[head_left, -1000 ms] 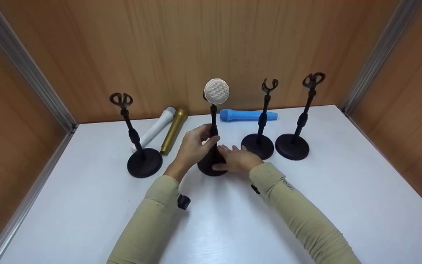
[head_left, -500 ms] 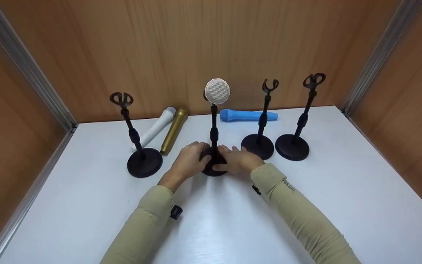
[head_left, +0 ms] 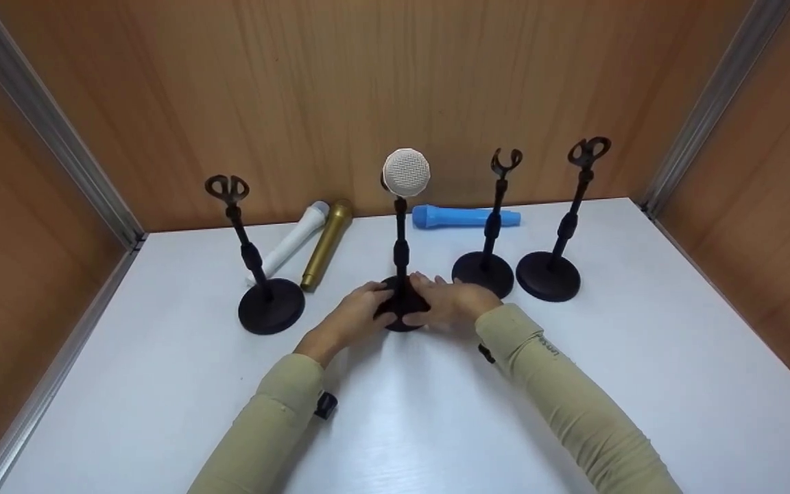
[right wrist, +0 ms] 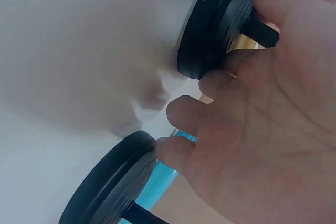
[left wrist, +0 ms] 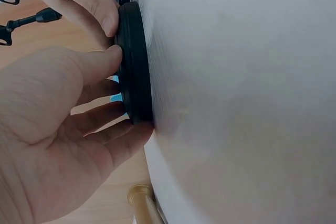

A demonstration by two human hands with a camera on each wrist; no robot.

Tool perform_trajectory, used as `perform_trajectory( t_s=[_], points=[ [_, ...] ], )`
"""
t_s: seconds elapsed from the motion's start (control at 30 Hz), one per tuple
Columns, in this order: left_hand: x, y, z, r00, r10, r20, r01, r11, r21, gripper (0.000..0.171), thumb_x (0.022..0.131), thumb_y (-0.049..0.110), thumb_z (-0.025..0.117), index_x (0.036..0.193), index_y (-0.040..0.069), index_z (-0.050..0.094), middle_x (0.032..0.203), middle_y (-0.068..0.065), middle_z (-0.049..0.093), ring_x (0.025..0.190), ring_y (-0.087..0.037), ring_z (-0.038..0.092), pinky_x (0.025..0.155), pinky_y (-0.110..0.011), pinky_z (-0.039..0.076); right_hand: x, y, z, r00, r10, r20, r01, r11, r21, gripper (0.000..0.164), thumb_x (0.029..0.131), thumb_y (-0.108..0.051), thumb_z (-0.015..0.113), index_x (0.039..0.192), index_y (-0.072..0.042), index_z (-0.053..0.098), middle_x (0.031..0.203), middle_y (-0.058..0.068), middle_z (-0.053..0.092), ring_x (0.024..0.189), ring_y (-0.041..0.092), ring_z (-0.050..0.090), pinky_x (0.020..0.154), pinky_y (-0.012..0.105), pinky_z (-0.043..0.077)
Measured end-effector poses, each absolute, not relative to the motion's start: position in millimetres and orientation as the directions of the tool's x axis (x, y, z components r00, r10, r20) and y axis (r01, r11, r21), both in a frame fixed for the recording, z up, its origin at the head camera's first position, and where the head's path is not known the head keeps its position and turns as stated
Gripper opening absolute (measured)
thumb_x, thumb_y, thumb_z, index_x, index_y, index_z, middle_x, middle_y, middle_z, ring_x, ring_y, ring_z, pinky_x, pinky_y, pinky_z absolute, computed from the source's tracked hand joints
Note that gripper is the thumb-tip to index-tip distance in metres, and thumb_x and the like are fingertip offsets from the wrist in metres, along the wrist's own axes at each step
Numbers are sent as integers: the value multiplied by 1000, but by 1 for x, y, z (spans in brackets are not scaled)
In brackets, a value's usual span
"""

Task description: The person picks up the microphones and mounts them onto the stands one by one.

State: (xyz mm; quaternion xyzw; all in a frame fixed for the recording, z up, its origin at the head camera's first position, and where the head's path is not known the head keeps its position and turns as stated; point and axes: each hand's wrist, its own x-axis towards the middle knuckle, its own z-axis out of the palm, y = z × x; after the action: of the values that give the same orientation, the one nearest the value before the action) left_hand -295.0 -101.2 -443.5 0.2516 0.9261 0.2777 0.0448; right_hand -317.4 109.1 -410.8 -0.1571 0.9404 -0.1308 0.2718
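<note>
Black stand (head_left: 401, 252), left and on the near side of the blue mic (head_left: 463, 217), is probably stiff and bottom-heavy, so imo the left hand (head_left: 352, 315) and right hand (head_left: 455, 303) are smart gripping its round base (left wrist: 135, 61), not the pole (head_left: 401, 219).

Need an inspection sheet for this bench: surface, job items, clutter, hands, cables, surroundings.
Surface: white table, bearing stands and microphones.
Job items: middle stand upright, a pale-headed microphone in its holder.
Other stands: left stand, inner right stand and outer right stand, all upright with empty holders.
Loose microphones: white microphone, gold microphone and blue microphone lying toward the back.
Clutter: nothing seen.
Left hand: grips the middle stand's base.
Right hand: grips the same base from the opposite side.
Cables: nothing seen.
Surroundings: wood-grain back wall and side walls, metal corner strips.
</note>
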Motion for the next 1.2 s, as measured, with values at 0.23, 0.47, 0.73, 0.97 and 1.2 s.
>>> perform_trajectory(
  t_s=[0.23,0.47,0.73,0.97,1.2],
  points=[
    [-294,-101,-442,-874,484,47,436,737,516,48,101,16,65,144,-4,52,149,-21,47,138,-35,46,112,-44,40,-323,111,-412,-782,-397,-480,-253,907,-337,93,94,-66,57,164,-33,4,170,3,3,154,36,1,117,68,8],
    [-294,-101,-441,-876,482,23,425,748,510,49,102,17,64,145,0,52,150,-19,47,139,-34,45,113,-44,39,-325,112,-409,-772,-389,-503,-252,914,-319,100,91,-61,66,163,-35,2,170,6,6,155,29,5,118,65,11],
    [-295,-100,-436,-883,470,4,413,772,482,45,101,18,65,143,5,57,145,-16,52,136,-32,48,112,-43,41,-328,108,-405,-762,-360,-539,-214,925,-316,100,90,-59,68,163,-39,2,170,5,6,155,27,6,119,63,9],
    [-296,-100,-435,-891,454,14,412,794,447,44,102,20,65,142,5,58,141,-17,53,134,-33,48,110,-44,42,-331,107,-405,-766,-363,-530,-212,922,-325,99,91,-57,69,163,-38,4,169,4,9,155,27,8,120,62,10],
    [-302,-102,-434,-882,469,43,446,804,393,40,102,20,65,138,5,61,135,-15,58,128,-32,53,108,-45,43,-337,104,-406,-768,-372,-521,-201,913,-355,98,91,-55,69,163,-37,4,170,4,7,155,27,7,119,64,10]
  ],
)
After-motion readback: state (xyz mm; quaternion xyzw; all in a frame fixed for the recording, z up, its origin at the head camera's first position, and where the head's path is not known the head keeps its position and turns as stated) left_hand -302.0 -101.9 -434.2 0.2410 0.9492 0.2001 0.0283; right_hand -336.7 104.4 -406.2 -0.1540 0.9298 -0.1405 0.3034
